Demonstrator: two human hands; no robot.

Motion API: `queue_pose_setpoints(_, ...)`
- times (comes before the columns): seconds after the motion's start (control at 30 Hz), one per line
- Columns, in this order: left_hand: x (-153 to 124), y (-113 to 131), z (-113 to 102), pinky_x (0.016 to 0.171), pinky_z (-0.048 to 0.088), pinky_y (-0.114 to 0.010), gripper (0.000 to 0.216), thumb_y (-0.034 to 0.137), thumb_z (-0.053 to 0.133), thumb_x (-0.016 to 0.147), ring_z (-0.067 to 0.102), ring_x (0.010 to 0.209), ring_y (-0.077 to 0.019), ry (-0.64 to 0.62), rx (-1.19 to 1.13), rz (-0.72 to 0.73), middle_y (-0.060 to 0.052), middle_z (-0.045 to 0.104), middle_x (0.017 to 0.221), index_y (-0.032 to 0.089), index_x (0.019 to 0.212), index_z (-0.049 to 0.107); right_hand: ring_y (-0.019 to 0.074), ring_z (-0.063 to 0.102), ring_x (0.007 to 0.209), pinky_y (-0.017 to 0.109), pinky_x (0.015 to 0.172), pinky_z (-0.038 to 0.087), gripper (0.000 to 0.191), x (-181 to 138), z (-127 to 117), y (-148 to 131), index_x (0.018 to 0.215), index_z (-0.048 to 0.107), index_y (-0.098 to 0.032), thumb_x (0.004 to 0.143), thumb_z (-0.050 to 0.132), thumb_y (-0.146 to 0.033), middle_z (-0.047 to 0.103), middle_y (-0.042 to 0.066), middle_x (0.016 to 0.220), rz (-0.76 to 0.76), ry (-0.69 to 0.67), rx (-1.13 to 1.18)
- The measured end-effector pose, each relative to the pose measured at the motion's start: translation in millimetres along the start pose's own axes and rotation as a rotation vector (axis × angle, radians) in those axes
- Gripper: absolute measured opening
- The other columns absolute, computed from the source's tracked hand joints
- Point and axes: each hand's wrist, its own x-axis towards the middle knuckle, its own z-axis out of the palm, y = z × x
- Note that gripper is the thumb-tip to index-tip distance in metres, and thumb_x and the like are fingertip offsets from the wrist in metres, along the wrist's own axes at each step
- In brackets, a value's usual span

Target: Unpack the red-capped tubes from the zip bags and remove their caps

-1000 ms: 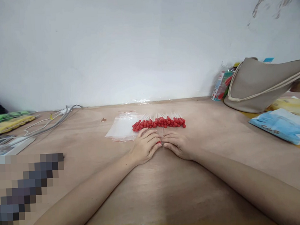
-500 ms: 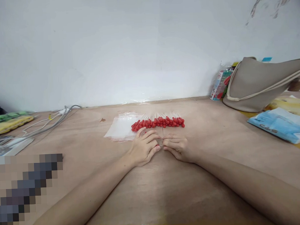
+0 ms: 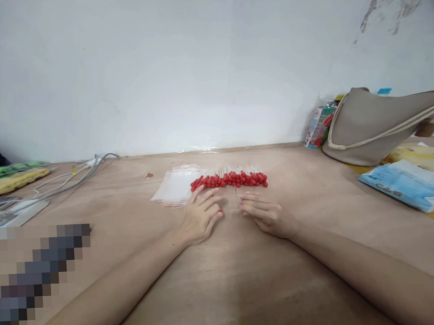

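Note:
In the middle of the table lies a row of red-tipped sticks, red ends toward me and pale shafts pointing to the wall. My left hand is left of centre, its thumb and forefinger pinched on a small red tip; the other fingers are spread. My right hand is closed at the fingertips on a thin pale stick that juts leftward. One clear thin shaft lies between the hands, below the row. White plastic bags lie stacked behind my left hand, partly under the sticks.
A grey bag and a bottle-like clear package stand at the back right. A blue tissue pack is nearer. Cables and a power strip occupy the left, with yellow-green packs behind. A blurred dark object lies front left.
My hands have drawn apart, the left going left with the red tip and the right going slightly right with the pale stick. A gap now shows between them.

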Motion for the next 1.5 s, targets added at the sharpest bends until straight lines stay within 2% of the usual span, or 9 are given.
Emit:
queue_pose_setpoints(0.1,-7.3,-12.9,-0.1,0.087,0.040,-0.041,0.022,0.025,0.035,0.090,0.050,0.099,-0.0208,0.060,0.012,-0.225,-0.006,0.057,0.098,0.018,0.085,0.056,0.0171,0.060,0.086,0.033,0.076,0.049,0.023,-3.6,-2.7,7.1,0.103,0.061,-0.017,0.085,0.048,-0.017,0.065,0.007,0.088,0.210,-0.010,-0.071)
queue_pose_setpoints(0.2,-9.5,-22.6,6.1,0.076,0.046,-0.033,0.022,0.024,0.033,0.090,0.050,0.083,-0.0172,0.094,-0.051,-0.400,-0.006,0.049,0.086,0.017,0.094,0.054,0.0146,0.054,0.064,0.032,0.064,0.045,0.023,-4.6,0.3,10.6,0.100,0.064,-0.019,0.086,0.046,-0.024,0.058,0.004,0.069,0.346,-0.106,-0.177)
queue_pose_setpoints(0.37,-4.4,-29.7,19.4,0.077,0.046,-0.030,0.025,0.018,0.035,0.089,0.050,0.083,-0.0162,0.166,-0.082,-0.404,-0.006,0.045,0.088,0.016,0.109,0.049,0.0165,0.053,0.075,0.030,0.068,0.042,0.034,0.4,7.2,9.0,0.115,0.054,-0.017,0.085,0.038,-0.015,0.057,0.007,0.083,0.470,-0.145,-0.175)
queue_pose_setpoints(0.5,-0.7,-29.8,23.5,0.075,0.045,-0.031,0.018,0.019,0.041,0.087,0.052,0.082,-0.0175,0.199,-0.005,-0.390,-0.006,0.051,0.088,0.017,0.102,0.050,0.0164,0.054,0.075,0.029,0.068,0.039,0.024,7.7,10.3,5.8,0.097,0.056,-0.015,0.081,0.039,-0.012,0.060,0.007,0.084,0.537,-0.115,-0.185)
queue_pose_setpoints(0.67,1.9,-28.4,24.9,0.064,0.045,-0.027,0.007,0.023,0.049,0.084,0.054,0.069,-0.0149,0.164,0.014,-0.417,-0.002,0.054,0.078,0.019,0.080,0.051,0.0157,0.053,0.068,0.028,0.065,0.037,0.015,10.9,14.7,5.5,0.079,0.056,-0.015,0.079,0.041,-0.013,0.060,0.006,0.075,0.538,-0.084,-0.221)
queue_pose_setpoints(0.9,2.5,-26.5,27.8,0.064,0.046,-0.028,0.018,0.035,0.049,0.085,0.057,0.073,-0.0159,0.109,-0.077,-0.519,-0.003,0.057,0.081,0.018,0.087,0.054,0.0154,0.054,0.068,0.028,0.067,0.034,0.016,12.1,15.8,0.7,0.079,0.059,-0.017,0.082,0.044,-0.023,0.060,0.004,0.069,0.490,-0.107,-0.197)
queue_pose_setpoints(1.03,3.2,-22.7,25.2,0.068,0.046,-0.029,0.019,0.035,0.045,0.087,0.055,0.074,-0.0159,0.141,-0.084,-0.482,-0.004,0.056,0.082,0.017,0.089,0.054,0.0177,0.055,0.076,0.031,0.072,0.033,0.018,13.5,15.1,-3.9,0.082,0.060,-0.018,0.081,0.050,-0.033,0.062,0.004,0.075,0.466,-0.160,-0.210)
queue_pose_setpoints(1.2,7.9,-19.3,14.3,0.077,0.042,-0.034,0.016,0.030,0.049,0.083,0.050,0.083,-0.0201,0.195,0.054,-0.412,-0.006,0.056,0.085,0.017,0.089,0.057,0.0211,0.055,0.087,0.035,0.079,0.032,0.029,14.8,11.2,-6.0,0.090,0.062,-0.019,0.080,0.052,-0.044,0.064,0.007,0.087,0.460,-0.227,-0.226)
queue_pose_setpoints(1.5,39.4,-39.1,14.1,0.077,0.038,-0.040,0.017,0.035,0.056,0.078,0.047,0.090,-0.0250,0.106,0.200,-0.443,-0.006,0.056,0.091,0.021,0.087,0.060,0.0216,0.054,0.090,0.038,0.079,0.032,0.037,16.3,10.1,-6.7,0.092,0.063,-0.020,0.079,0.049,-0.052,0.063,0.008,0.097,0.450,-0.236,-0.248)
